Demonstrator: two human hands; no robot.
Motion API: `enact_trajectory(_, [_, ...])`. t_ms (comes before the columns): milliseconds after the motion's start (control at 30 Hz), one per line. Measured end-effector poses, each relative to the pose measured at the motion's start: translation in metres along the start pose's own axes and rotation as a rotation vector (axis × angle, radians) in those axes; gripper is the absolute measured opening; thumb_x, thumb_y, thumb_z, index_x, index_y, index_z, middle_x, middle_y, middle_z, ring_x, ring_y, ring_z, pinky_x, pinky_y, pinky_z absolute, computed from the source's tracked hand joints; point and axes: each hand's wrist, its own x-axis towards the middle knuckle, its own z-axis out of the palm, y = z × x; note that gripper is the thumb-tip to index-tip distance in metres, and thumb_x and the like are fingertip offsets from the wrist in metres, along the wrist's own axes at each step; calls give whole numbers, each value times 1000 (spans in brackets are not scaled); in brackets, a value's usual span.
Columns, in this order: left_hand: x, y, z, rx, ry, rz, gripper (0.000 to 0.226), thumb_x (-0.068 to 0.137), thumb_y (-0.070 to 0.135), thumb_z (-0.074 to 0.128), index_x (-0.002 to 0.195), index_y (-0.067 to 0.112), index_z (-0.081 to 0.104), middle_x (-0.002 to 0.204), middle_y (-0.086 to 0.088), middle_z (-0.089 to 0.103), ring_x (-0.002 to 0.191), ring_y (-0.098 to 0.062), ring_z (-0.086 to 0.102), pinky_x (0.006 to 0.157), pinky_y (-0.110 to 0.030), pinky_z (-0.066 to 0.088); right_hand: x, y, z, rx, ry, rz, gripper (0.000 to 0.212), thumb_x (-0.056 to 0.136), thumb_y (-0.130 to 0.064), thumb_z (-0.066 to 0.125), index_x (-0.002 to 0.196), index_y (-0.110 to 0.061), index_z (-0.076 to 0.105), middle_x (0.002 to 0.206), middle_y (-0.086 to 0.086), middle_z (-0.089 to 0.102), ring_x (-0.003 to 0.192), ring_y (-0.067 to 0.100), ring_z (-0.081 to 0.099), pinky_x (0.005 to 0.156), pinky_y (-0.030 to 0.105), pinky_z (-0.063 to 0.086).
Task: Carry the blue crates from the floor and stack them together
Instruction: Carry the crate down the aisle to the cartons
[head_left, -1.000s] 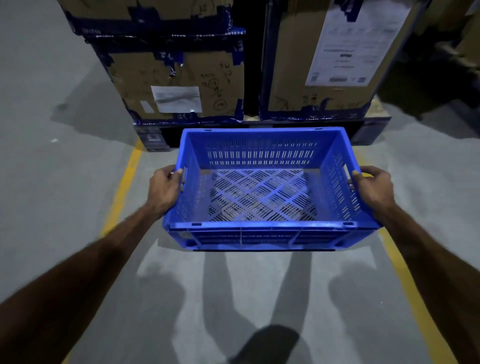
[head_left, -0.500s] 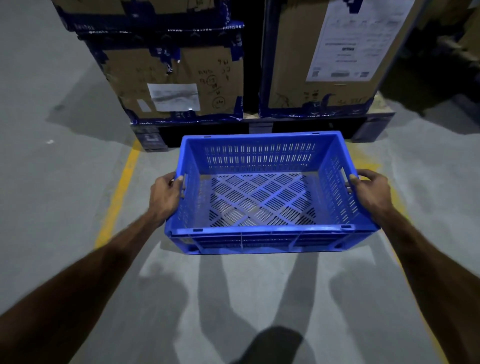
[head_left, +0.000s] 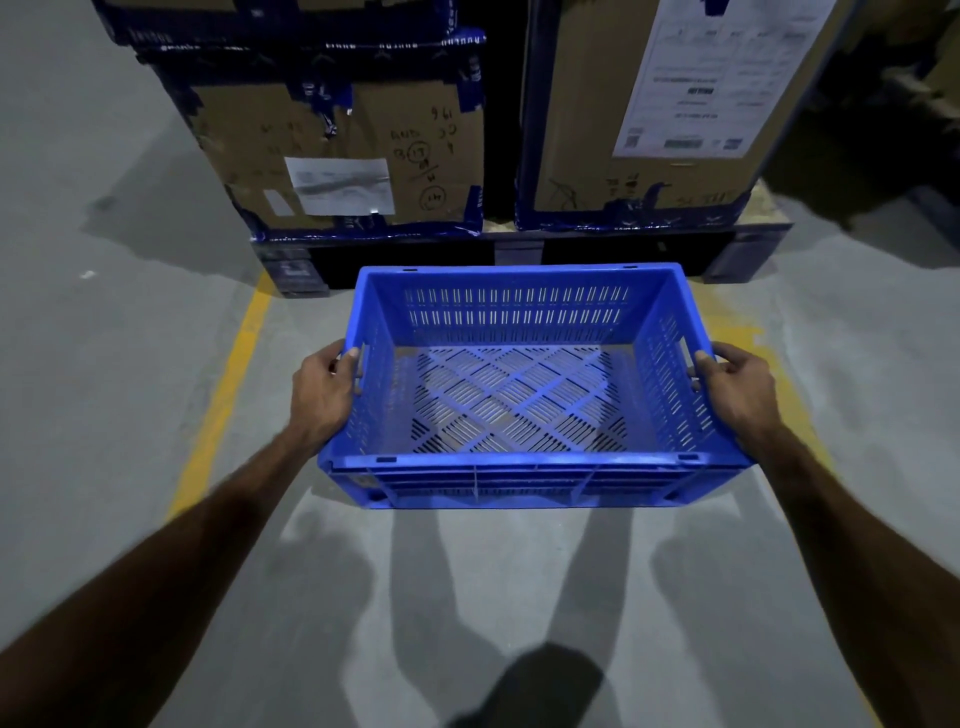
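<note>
An empty blue crate (head_left: 524, 470) with slotted walls and a perforated floor hangs in the air in front of me, above the grey concrete floor. My left hand (head_left: 323, 395) grips its left end at the handle slot. My right hand (head_left: 733, 392) grips the right end the same way. The crate is level, open side up. No other blue crate shows in this view.
Large cardboard boxes (head_left: 343, 150) wrapped in blue tape stand on a dark pallet (head_left: 519, 252) just beyond the crate. A tall box with a white label (head_left: 696, 78) is on the right. A yellow floor line (head_left: 223, 395) runs on the left. Shadows fall on the floor below.
The crate has shifted slightly lower in view and the pallet of boxes has drawn a little nearer. Both hands keep the same grip on the crate's ends.
</note>
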Motion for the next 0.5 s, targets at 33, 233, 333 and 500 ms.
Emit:
enact_trajectory(33, [0,1,0,1,-2,-3,37,108,42,41,124,20,66,99,-3,73,76,-16,72,70,-42,62,0,-1,0,-6,0,0,43,104,-40,53,141,-18,58,104,9,73,89,31,72,86,54,60])
enact_trajectory(233, [-3,6,1,23,-3,16,37,108,41,42,126,19,65,99,-1,71,75,-10,69,73,-44,62,-1,0,1,-27,-9,-3,43,105,-40,51,140,-17,59,107,11,73,89,31,72,83,50,60])
enact_trajectory(333, [-3,12,-10,102,-29,67,41,106,43,45,134,17,60,106,-3,67,88,-17,67,81,-39,53,-2,-9,-12,-165,-96,-40,45,105,-42,49,139,-15,58,121,16,70,95,32,69,81,40,54])
enact_trajectory(500, [-8,69,-72,279,-47,16,79,97,60,41,151,3,43,135,-26,59,119,-43,58,99,-49,45,-15,-65,-74,-390,-206,-108,68,101,-47,54,155,-9,38,146,17,56,127,37,58,101,41,45])
